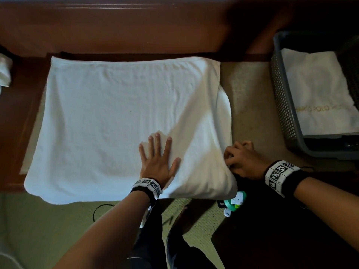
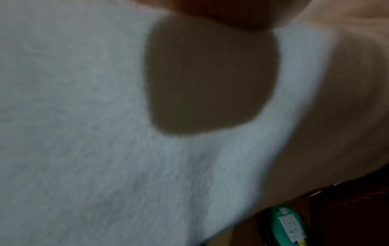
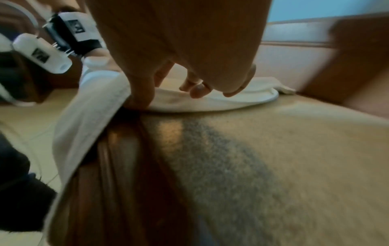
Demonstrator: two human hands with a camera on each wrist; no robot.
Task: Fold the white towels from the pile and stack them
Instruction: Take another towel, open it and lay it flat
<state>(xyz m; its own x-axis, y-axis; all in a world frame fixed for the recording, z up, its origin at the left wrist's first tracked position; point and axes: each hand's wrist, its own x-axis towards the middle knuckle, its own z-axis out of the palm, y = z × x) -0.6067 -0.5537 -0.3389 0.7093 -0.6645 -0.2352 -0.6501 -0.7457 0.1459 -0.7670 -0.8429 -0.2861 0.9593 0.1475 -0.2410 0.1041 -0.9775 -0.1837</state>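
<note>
A large white towel (image 1: 108, 117) lies spread on the table, its near edge hanging over the front. My left hand (image 1: 161, 152) presses flat on it with spread fingers, right of centre near the front. In the left wrist view only the towel's pile (image 2: 84, 116) and a dark shadow show. My right hand (image 1: 233, 158) is at the towel's right near edge with curled fingers and pinches that edge. The right wrist view shows my right hand (image 3: 168, 96) with its thumb (image 3: 139, 98) on the towel's edge (image 3: 210, 103) at the table's lip.
A grey mesh basket (image 1: 281, 98) at the right holds a folded white towel (image 1: 318, 90) with gold lettering. More white towel (image 1: 4, 72) shows at the far left edge. A beige mat (image 1: 250, 105) covers the brown table (image 1: 136, 26). A green socket block (image 1: 238, 200) (image 2: 290, 228) lies below.
</note>
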